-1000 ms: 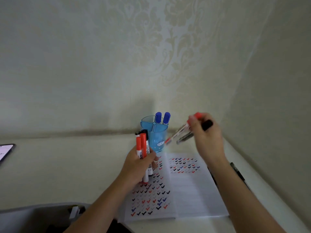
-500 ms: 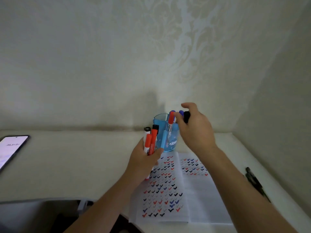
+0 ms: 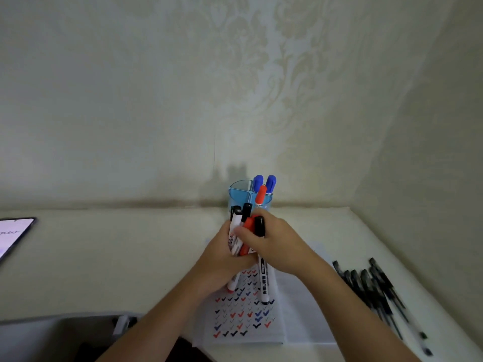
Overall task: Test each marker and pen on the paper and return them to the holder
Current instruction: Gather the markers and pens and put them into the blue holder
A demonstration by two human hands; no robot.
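Over the ticked paper [image 3: 300, 314] a black-capped marker [image 3: 263, 279] stands almost upright, cap up and butt down. The right hand [image 3: 277, 248] has its fingers curled round the marker's upper part. Just beside it, the left hand [image 3: 222, 262] clasps a bundle of markers [image 3: 239, 239], caps up. Behind them stands the blue holder [image 3: 237, 195].

Nothing properly legible tbh. Paper [image 3: 300, 304] in front of the holder [image 3: 239, 198]: rows of red, black & blue check marks, no words. Black-capped marker [image 3: 262, 270] in front of the holder has print down the barrel, too blurry. White marker [image 3: 234, 235] next to it: red print, same. Phone [image 3: 13, 236] far left of the holder: dark txt, can't read.
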